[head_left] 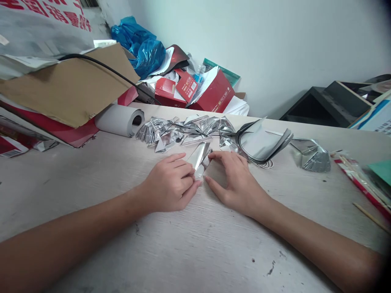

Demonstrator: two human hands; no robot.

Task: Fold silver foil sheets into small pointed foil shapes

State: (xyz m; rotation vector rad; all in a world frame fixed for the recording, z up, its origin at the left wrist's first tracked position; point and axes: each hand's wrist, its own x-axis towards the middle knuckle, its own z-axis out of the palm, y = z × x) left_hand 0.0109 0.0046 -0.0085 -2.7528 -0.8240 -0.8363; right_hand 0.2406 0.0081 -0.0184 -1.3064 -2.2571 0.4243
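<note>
Both hands rest on a pale wooden table (189,244) and meet on one folded piece of silver foil paper (200,156). My left hand (171,183) is curled, its fingers pinching the foil's near left edge. My right hand (233,179) lies flatter, with fingertips pressed onto the foil's right side and the thumb pointing at the left hand. Just beyond lies a heap of folded silver foil pieces (183,130). A curved stack of flat silver sheets (262,142) sits to the right of the heap.
A white paper roll (119,119) lies at the back left under cardboard (70,85) and a black cable (106,69). Red boxes (210,93) and a blue plastic bag (140,44) crowd the far wall. More foil (314,156), red-edged packets (363,183) and a thin stick (371,217) lie right.
</note>
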